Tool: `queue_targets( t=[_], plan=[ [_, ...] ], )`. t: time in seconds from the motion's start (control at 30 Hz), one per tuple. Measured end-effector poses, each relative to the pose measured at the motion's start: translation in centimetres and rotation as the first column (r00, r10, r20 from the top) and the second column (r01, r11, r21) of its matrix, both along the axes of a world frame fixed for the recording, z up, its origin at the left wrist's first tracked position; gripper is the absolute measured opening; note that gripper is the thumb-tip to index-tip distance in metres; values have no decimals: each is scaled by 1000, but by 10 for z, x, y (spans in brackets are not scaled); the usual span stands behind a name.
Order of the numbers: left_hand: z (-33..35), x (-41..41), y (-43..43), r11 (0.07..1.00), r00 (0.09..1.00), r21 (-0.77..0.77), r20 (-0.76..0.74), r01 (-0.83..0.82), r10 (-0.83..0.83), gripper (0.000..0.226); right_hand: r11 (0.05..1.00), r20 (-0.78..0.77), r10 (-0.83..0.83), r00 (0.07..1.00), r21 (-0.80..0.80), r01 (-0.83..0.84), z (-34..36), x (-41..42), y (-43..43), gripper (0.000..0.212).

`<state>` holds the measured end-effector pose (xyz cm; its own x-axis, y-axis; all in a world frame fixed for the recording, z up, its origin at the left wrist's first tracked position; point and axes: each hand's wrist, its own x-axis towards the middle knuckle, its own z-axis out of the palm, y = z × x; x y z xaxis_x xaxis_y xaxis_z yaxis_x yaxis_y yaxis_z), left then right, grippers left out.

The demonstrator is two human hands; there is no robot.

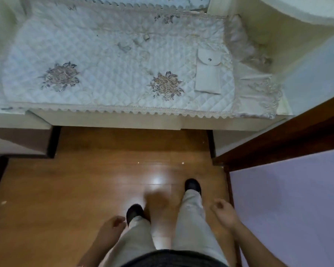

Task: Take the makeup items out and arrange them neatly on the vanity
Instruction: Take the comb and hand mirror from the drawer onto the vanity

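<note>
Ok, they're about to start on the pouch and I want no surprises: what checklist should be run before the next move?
1. Left hand free: ok, holds nothing.
2. Right hand free: ok, holds nothing.
3. White pouch in view: ok, lies on the quilted cover, right side.
4. Pouch flap open: not ok, it is down.
5. Makeup inside pouch: cannot tell.
6. Hands at the pouch: not ok, both hang low, away from it.

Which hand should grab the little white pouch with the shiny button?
Probably the right hand. The small white fabric pouch with a snap button lies toward the right end of the quilted white flowered cloth, ahead of that hand. The left hand hangs farther over. Both hold nothing.
</note>
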<state>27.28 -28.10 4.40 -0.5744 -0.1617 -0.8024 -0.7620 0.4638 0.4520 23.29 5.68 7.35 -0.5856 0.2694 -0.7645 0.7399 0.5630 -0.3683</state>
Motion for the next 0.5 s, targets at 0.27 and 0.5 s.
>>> queue_targets(
  t=[0.27, 0.5],
  plan=[
    [15, 27, -102, 982, 969, 19, 169, -187, 181, 25, 983, 205, -126, 971, -109, 150, 18, 31, -86, 16],
    [14, -26, -111, 967, 967, 69, 93, -244, 237, 24, 982, 140, -148, 979, -99, 162, 18, -32, -104, 22]
  ],
)
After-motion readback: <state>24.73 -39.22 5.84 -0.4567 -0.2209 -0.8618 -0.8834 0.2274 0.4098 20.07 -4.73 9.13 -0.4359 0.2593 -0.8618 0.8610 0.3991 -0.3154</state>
